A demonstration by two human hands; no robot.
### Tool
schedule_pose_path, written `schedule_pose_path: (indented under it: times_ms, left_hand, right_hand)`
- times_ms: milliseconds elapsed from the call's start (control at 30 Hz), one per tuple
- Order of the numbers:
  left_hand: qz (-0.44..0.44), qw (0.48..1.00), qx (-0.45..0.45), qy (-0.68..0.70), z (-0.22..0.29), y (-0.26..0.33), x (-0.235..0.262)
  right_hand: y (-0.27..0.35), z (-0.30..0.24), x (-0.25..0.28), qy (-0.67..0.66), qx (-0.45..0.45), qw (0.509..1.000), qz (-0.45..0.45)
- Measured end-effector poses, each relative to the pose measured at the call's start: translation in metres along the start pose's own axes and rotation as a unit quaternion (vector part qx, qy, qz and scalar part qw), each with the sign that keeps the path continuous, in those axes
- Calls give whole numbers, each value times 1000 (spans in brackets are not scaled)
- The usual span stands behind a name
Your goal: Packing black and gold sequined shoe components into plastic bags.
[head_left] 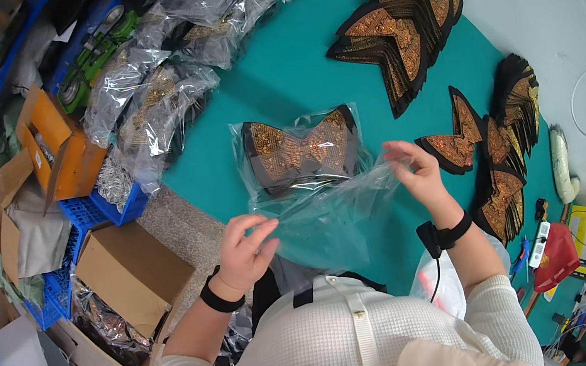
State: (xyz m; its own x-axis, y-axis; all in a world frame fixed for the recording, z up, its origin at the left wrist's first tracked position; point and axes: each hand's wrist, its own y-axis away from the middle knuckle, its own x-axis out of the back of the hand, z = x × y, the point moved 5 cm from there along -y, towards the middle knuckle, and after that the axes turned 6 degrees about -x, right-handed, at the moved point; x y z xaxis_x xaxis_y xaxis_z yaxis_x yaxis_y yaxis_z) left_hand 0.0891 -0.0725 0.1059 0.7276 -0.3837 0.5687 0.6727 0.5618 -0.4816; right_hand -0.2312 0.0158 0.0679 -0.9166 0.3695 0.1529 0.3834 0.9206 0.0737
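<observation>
Clear bag (336, 228) in right fingers (406, 150), grip of left fingers (252, 227) unclear, sequined piece (303, 151) indistinct at hem

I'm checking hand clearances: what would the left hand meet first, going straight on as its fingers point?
Pointing rightward, the left hand would most likely meet the loose, clear film of the plastic bag first; depth is unclear, so it may already be touching it.

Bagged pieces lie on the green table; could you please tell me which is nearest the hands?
The bow-shaped piece lying by itself near the picture's middle; the other bagged pieces crowd together toward the upper left.
</observation>
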Motion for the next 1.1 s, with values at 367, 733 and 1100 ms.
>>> schedule_pose_path:
  times_ms: [367, 733, 1100]
  left_hand:
    - [80, 957, 229, 161, -32, -12, 8]
    - [223, 843, 411, 266, -89, -25, -6]
    - [179, 766, 555, 271, -137, -15, -32]
  right_hand:
    - [-17, -2, -3, -140, -138, 979, -51]
    - [-40, 23, -4, -141, -189, 970, 54]
    - [-49, 68, -17, -143, -304, 936, 102]
